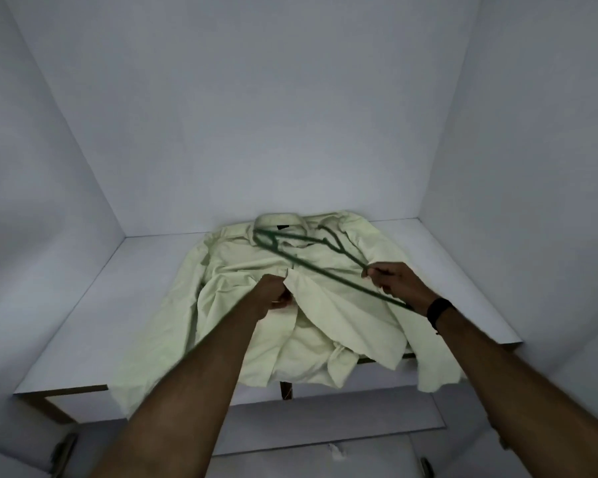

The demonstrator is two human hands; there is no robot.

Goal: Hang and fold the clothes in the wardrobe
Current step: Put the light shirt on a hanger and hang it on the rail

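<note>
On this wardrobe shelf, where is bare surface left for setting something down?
Bare shelf lies left of the pale green shirt, up to the left wall, and a narrower strip runs right of it toward the right wall. The middle is crowded: the left hand grips the shirt front and the right hand holds the green hanger.

We see a dim, cool-grey picture, brightest on the wardrobe's back wall [290,115]. Edges bend with wide-angle distortion, the lower corners fall dark, and detail is soft throughout.
</note>
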